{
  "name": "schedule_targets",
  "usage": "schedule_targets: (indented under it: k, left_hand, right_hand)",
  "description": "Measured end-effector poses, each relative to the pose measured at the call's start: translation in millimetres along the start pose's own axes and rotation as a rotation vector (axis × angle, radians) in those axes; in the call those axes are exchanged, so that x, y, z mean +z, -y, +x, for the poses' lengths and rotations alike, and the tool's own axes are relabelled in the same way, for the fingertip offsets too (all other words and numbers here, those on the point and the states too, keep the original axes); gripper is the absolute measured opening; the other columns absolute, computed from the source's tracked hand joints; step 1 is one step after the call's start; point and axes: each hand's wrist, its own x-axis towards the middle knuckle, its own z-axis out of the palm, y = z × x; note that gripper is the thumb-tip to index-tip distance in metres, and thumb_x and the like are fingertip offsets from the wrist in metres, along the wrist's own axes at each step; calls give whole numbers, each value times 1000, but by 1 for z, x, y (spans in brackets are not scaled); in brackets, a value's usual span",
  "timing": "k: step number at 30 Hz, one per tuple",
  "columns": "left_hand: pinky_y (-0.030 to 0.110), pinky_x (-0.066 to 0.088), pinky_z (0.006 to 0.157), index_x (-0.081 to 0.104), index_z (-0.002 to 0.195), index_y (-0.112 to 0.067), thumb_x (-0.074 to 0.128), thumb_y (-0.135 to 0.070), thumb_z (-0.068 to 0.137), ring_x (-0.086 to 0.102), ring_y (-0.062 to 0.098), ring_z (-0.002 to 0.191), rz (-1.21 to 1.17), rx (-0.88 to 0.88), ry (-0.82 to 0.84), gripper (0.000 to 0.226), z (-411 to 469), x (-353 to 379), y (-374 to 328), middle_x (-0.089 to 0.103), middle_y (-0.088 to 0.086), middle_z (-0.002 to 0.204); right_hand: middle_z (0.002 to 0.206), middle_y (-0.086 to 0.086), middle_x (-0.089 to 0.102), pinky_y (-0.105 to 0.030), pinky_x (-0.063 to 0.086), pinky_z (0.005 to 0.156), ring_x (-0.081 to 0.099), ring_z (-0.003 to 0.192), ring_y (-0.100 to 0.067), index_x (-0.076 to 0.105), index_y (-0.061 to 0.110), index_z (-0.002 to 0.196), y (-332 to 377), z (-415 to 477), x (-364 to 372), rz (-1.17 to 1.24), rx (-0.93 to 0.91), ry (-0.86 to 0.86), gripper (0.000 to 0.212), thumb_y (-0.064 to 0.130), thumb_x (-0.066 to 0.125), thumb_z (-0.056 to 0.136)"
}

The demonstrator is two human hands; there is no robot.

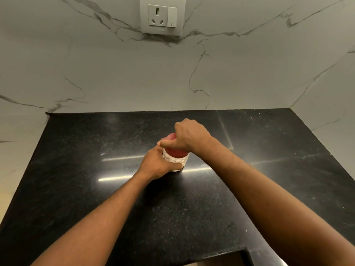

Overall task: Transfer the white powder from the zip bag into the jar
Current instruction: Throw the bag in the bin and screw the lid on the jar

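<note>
A small jar (pixel 177 161) with a white patterned body stands on the black countertop (pixel 96 189) near its middle. A red lid (pixel 175 152) sits on top of the jar. My left hand (pixel 157 164) is wrapped around the jar's body from the left. My right hand (pixel 189 136) grips the red lid from above and behind, with the thumb stretched across its front. No zip bag is in view, and the jar's inside is hidden.
A marble-patterned wall rises behind and to the right of the counter, with a white socket and switch plate (pixel 162 15) high up. The counter's front edge has a cut-out (pixel 217 261) at the bottom.
</note>
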Motion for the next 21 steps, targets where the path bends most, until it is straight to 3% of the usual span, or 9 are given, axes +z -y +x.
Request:
schedule_targets:
  k: [2,3,5,7,10,14,16,21]
  left_hand:
    - [30,52,86,46,129,-50,95,-45,61,66,12,109,-2,7,-5,84,-1,-2,0,62,-24,106]
    - [30,53,86,44,130,-54,94,-48,59,66,11,109,-2,12,-3,87,-1,-2,0,64,-23,109]
    - [29,56,81,40,133,-55,92,-52,59,66,12,109,25,33,-6,90,-1,-2,0,65,-19,118]
    - [33,56,90,40,141,-47,92,-55,60,65,13,112,56,46,-7,96,0,-2,2,64,-17,125]
    - [31,48,90,41,145,-41,94,-50,60,61,11,111,39,14,-2,101,1,-2,2,58,-20,119]
    - [33,50,89,38,142,-51,93,-51,60,58,9,111,49,22,3,98,0,-3,-1,61,-22,122]
    - [35,52,89,37,141,-54,93,-52,59,58,10,111,50,24,4,99,-1,-4,-2,61,-23,120]
    - [37,54,95,42,141,-48,93,-52,59,61,12,112,49,12,-24,97,-4,-2,-4,66,-17,126]
  right_hand:
    - [82,-7,61,-37,53,67,59,75,-25,65,11,93,1,-3,6,-76,64,-36,75,80,37,93]
    - [91,-9,66,-38,54,71,62,80,-27,66,11,100,-1,-4,7,-111,46,-45,74,78,33,95]
    - [130,-10,66,-39,52,84,65,109,-29,59,24,135,-7,-8,5,-56,-96,16,64,71,44,95]
    - [151,-4,50,-40,49,98,55,131,-27,38,41,154,-10,-10,0,9,-256,169,79,59,70,85]
    - [143,1,56,-33,49,90,57,125,-24,45,39,151,-10,-8,-3,-30,-273,164,88,44,86,73]
    - [119,1,72,-29,49,72,67,98,-21,64,24,134,-1,0,1,-72,-114,53,79,72,75,71]
    - [106,-1,72,-29,50,68,64,86,-20,67,19,123,5,1,6,-57,-42,20,76,75,71,72]
    - [134,0,65,-30,50,80,64,113,-23,55,27,145,1,-3,0,-4,-114,113,85,63,80,72]
